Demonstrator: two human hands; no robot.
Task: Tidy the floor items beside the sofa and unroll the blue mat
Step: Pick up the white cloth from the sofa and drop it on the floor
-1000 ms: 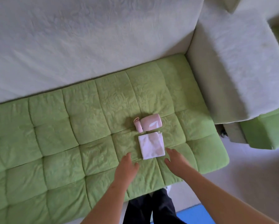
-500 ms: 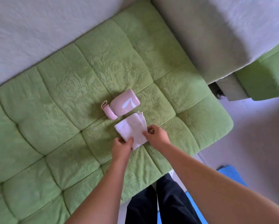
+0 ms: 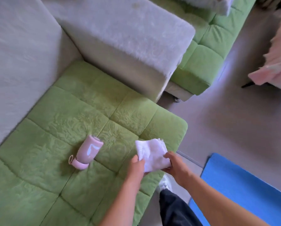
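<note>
A folded white cloth [image 3: 152,152] is lifted just above the right end of the green quilted sofa seat [image 3: 71,128]. My left hand [image 3: 137,166] pinches its near left corner and my right hand [image 3: 175,165] grips its near right edge. A pink bottle [image 3: 87,151] with a loop strap lies on its side on the seat, to the left of the cloth. The blue mat [image 3: 244,190] lies on the floor at the lower right, partly cut off by the frame edge.
The grey sofa back [image 3: 19,59] and a grey armrest block [image 3: 128,39] rise behind the seat. A second green sofa section [image 3: 203,62] stands further back. A pink fluffy item [image 3: 274,62] is at the right edge. Grey floor [image 3: 234,119] lies between them. My dark trouser leg [image 3: 174,209] and a white shoe stand by the seat edge.
Both hands took hold of the white cloth and lifted it off the seat, carrying it right, away from the pink bottle. The view swung right, showing more floor and blue mat.
</note>
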